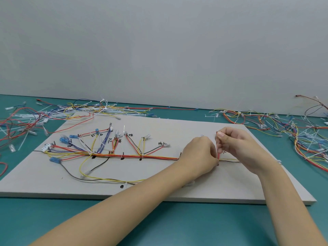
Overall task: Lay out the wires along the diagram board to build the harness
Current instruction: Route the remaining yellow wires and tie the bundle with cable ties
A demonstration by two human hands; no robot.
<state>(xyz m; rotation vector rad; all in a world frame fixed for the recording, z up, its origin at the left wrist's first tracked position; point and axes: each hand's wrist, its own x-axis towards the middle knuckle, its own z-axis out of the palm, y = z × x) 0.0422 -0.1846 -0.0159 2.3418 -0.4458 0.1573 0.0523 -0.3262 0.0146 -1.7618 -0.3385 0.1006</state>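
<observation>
Loose pile, left: a tangle of red, blue, yellow and white wires and white cable ties [35, 116] on the green table [159, 224], beyond the board's left corner
Diagram board: a pale grey board [195, 125] lying flat on the table, with handwritten marks and black dots
Connectors: blue-sleeved terminals [63, 139] and a white plug [45, 147] at the board's left end
Harness trunk: a bundle of red, orange and yellow wires [150, 157] running along the board's middle line, with branches fanning up to labelled spots
Lower branch: a yellow and a brown wire [106, 179] curving along the near side of the board
Left hand: the left hand [198, 155] is curled, fingertips closed on the wires where the trunk ends
Red wire: a short upright length of red wire [218, 153] between the two hands
Right hand: the right hand [237, 144] pinches the red wire between thumb and forefinger, just beside the left hand
Loose pile, right: more mixed wires [292, 134] on the table past the board's right edge
</observation>
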